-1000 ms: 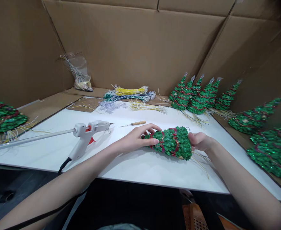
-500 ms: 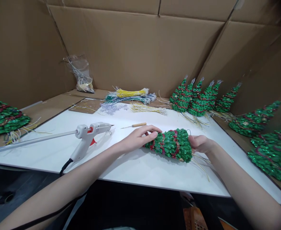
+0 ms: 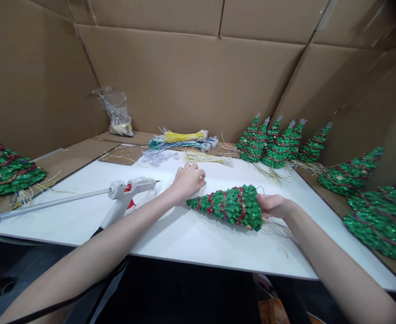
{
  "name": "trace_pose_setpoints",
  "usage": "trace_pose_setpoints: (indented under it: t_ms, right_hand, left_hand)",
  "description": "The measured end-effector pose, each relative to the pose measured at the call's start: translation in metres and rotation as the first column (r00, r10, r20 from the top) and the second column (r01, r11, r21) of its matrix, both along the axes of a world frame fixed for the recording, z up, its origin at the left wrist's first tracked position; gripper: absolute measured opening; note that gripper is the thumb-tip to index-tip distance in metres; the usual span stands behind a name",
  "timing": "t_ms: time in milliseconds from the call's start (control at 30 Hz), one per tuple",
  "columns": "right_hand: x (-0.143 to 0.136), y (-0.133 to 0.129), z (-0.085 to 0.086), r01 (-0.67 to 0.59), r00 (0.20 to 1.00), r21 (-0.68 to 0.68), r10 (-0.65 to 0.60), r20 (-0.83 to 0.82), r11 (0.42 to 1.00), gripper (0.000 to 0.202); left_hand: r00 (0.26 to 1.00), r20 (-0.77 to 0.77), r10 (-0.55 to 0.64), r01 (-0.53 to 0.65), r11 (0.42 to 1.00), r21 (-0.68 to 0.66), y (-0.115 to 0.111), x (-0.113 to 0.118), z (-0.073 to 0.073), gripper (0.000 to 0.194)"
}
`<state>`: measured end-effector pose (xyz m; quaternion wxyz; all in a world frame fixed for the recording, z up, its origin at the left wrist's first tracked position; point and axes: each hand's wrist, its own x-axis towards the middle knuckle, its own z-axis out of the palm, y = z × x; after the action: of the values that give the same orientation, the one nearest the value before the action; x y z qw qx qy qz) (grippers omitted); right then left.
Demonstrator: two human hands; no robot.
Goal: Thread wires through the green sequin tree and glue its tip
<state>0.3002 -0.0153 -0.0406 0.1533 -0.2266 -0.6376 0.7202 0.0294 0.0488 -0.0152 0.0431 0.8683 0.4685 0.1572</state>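
My left hand [image 3: 188, 181] is closed, its fingers curled over the spot where a wooden-handled awl lay. The awl itself is hidden behind the hand. To its right, a green glittery Christmas tree decoration [image 3: 224, 206] with red garland bands lies on its side, its tip pointing left. My right hand [image 3: 274, 206] grips the tree at its wide base, the thumb near the rim. Yellow and white wires [image 3: 278, 234] trail from the base under my right wrist.
A white hot glue gun [image 3: 125, 191] with a long glue stick stands left on the white board [image 3: 184, 238]. Behind are wire bundles [image 3: 184, 137], clear star-like pieces [image 3: 159, 156] and a plastic bag [image 3: 118, 112]. Several finished trees [image 3: 275, 141] stand at the right, another tree [image 3: 7, 168] at left.
My left hand has let go of the tree's tip and moved left and away from me, closing over the awl. My right hand still holds the base, and the view has shifted slightly.
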Motion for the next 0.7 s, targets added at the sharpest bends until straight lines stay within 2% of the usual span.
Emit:
trace_pose_setpoints:
  t_ms: [100,400,533,700]
  right_hand:
    - [-0.002,0.0,0.002,0.026,0.999,0.003,-0.026,0.034,1.0,0.057]
    - [-0.003,-0.002,0.003,0.049,0.997,0.039,-0.051,0.053,0.998,0.059]
    - [-0.002,-0.002,0.002,0.067,0.996,0.034,-0.068,0.051,0.997,0.058]
    - [0.0,-0.001,0.0,0.058,0.998,0.028,-0.059,0.024,0.998,0.058]
  left_hand:
    - [0.999,-0.042,0.026,-0.025,0.999,0.032,0.005,0.002,-0.003,0.017]
    - [0.997,-0.042,0.059,-0.056,0.995,0.082,0.015,0.004,-0.013,0.021]
    - [0.999,0.009,0.034,-0.035,0.997,0.071,0.015,0.005,-0.014,0.017]
    - [0.986,0.152,-0.073,0.069,0.997,0.031,0.014,0.0,-0.003,0.011]
